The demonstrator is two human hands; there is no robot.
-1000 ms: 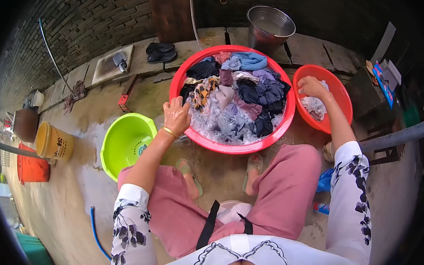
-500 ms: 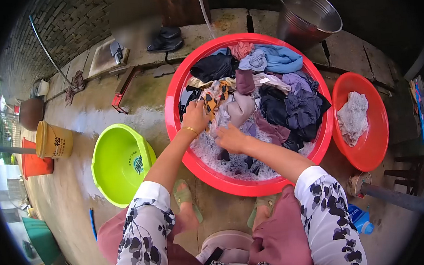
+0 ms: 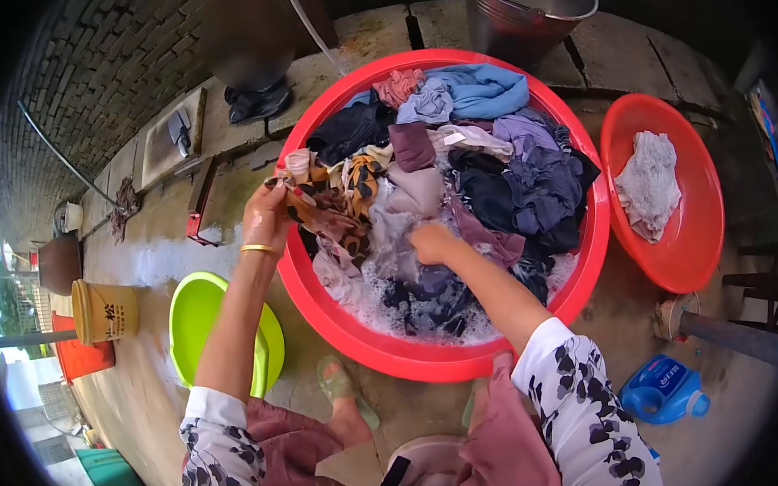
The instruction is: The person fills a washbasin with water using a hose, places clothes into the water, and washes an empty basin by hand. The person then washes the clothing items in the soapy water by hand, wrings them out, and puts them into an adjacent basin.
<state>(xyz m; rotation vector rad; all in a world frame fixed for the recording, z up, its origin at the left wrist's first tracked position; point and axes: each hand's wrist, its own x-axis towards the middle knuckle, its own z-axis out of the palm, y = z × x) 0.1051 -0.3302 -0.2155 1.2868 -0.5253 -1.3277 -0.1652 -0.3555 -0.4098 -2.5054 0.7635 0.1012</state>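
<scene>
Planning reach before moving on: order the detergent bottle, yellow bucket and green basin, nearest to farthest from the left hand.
1. Green basin, floor left of the red tub.
2. Yellow bucket, farther left.
3. Detergent bottle, right side, across from the left hand.

A brick wall (image 3: 87,110) curved behind pale stone slabs (image 3: 376,39); wet patches glistened on the concrete floor (image 3: 150,347).

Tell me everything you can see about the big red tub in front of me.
The big red tub is round and wide, plastic by its look, with a thick, glossy rim. It sits upright on the wet-looking floor, full of piled clothes and white suds. Your left hand holds a patterned cloth near its left rim; your right reaches inside.
</scene>
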